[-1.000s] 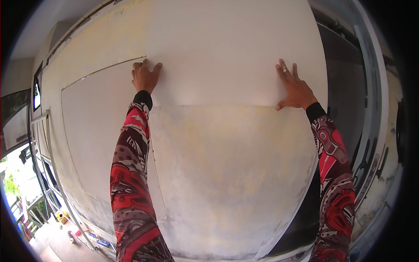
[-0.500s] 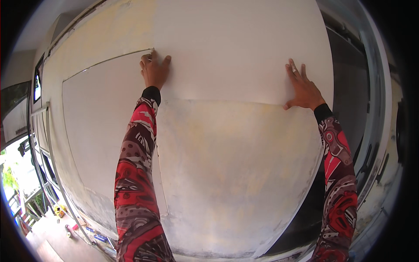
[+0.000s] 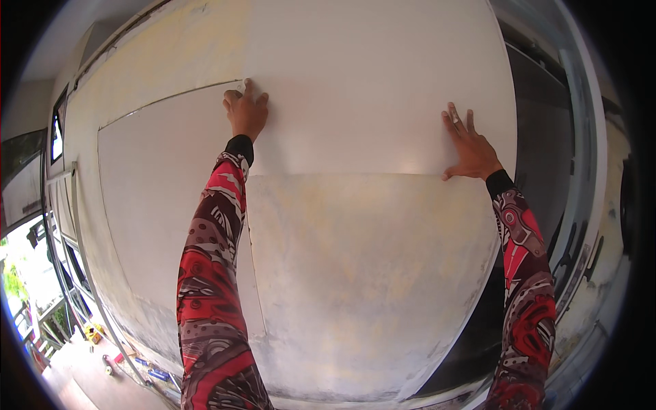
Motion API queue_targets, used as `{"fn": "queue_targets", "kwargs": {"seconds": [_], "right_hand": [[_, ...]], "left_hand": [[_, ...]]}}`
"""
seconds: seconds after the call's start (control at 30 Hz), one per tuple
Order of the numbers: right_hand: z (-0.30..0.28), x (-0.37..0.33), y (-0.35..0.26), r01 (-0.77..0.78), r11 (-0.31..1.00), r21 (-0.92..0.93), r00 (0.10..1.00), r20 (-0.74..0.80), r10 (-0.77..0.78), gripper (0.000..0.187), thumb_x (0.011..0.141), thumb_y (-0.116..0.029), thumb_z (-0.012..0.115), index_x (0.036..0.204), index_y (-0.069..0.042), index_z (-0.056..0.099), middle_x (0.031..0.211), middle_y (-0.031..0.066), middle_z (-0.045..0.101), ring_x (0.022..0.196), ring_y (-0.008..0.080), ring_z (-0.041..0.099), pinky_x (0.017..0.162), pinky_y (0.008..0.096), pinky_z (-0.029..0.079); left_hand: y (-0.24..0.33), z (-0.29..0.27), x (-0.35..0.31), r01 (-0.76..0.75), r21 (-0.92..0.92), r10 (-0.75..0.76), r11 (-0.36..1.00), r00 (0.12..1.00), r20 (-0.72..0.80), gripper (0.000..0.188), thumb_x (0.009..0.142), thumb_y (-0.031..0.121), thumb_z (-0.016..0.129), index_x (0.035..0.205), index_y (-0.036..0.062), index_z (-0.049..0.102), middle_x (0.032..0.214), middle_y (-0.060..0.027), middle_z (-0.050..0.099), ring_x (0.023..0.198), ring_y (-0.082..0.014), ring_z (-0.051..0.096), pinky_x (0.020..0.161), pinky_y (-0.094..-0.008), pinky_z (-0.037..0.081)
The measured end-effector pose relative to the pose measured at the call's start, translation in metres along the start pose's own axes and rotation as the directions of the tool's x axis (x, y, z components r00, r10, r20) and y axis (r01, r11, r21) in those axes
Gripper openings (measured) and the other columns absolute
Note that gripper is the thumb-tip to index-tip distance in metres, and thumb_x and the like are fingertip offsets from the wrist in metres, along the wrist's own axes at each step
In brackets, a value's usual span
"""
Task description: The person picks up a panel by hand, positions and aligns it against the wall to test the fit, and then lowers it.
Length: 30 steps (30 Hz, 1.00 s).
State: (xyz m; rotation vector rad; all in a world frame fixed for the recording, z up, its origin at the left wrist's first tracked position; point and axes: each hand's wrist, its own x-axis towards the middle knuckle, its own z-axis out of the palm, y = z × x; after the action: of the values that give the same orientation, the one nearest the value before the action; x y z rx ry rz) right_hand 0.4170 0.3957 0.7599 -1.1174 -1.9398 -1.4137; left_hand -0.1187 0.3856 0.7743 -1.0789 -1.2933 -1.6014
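A large smooth white sheet covers the upper right of the wall, its lower edge running straight between my hands. My left hand presses at the sheet's left edge, fingers apart and some bent, beside the top right corner of a second white panel. Spread wide, my right hand rests on the sheet near its right side, the thumb close to the lower edge. Neither hand grips anything. Below the sheet shows bare wall, stained yellowish and grey.
Right of the wall is a dark opening with a pale frame. A metal frame stands at the left. Blue tubes, a can and a yellow object lie on the floor at lower left.
The sheet's lower edge sits lower on the wall than before, and my right hand has moved down with it. My left hand has shifted slightly right and down, still at the edge.
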Motion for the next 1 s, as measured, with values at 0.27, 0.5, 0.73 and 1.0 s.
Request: {"fn": "queue_targets", "kwargs": {"seconds": [0.27,0.5,0.73,1.0], "right_hand": [[-0.010,0.000,-0.003,-0.029,0.999,-0.040,0.998,0.048,0.031,0.152,0.052,-0.062,0.094,0.167,-0.006,0.012,0.174,0.0237,0.011,0.146,0.0660,0.026,0.097,0.0568,0.061],[-0.003,0.000,0.004,-0.007,1.000,0.013,1.000,-0.008,0.007,0.151,0.050,-0.061,0.096,0.167,-0.008,0.015,0.174,0.0226,0.012,0.146,0.0667,0.025,0.101,0.0587,0.058],[0.002,-0.002,0.005,-0.019,0.999,0.039,1.000,-0.010,0.019,0.148,0.053,-0.057,0.096,0.167,-0.008,0.017,0.173,0.0238,0.011,0.146,0.0694,0.022,0.103,0.0602,0.056],[0.005,-0.003,0.006,-0.025,0.998,0.050,0.999,-0.031,0.027,0.145,0.053,-0.055,0.097,0.165,-0.006,0.020,0.172,0.0240,0.014,0.144,0.0695,0.026,0.099,0.0577,0.059]], "left_hand": [[0.017,-0.003,0.037,-0.079,0.098,0.069,0.992,0.993,0.099,0.065,0.098,0.038,0.062,0.156,0.0117,0.048,0.141,-0.0270,0.044,0.137,-0.0477,0.038,0.105,-0.0571,0.047],[0.019,-0.007,0.037,-0.084,0.157,0.070,0.984,0.993,0.094,0.072,0.096,0.046,0.061,0.158,0.0114,0.045,0.144,-0.0306,0.042,0.139,-0.0523,0.038,0.106,-0.0619,0.047],[0.058,-0.011,0.004,-0.139,0.349,0.141,0.927,0.990,0.021,0.068,0.100,0.042,0.060,0.161,0.0170,0.041,0.155,-0.0205,0.040,0.143,-0.0429,0.039,0.106,-0.0683,0.044],[0.195,0.005,-0.134,-0.808,0.022,0.739,0.589,0.550,0.390,0.097,0.084,0.065,0.075,0.163,0.0214,0.039,0.174,-0.0094,0.024,0.161,-0.0387,0.018,0.113,-0.0833,0.017]]}}
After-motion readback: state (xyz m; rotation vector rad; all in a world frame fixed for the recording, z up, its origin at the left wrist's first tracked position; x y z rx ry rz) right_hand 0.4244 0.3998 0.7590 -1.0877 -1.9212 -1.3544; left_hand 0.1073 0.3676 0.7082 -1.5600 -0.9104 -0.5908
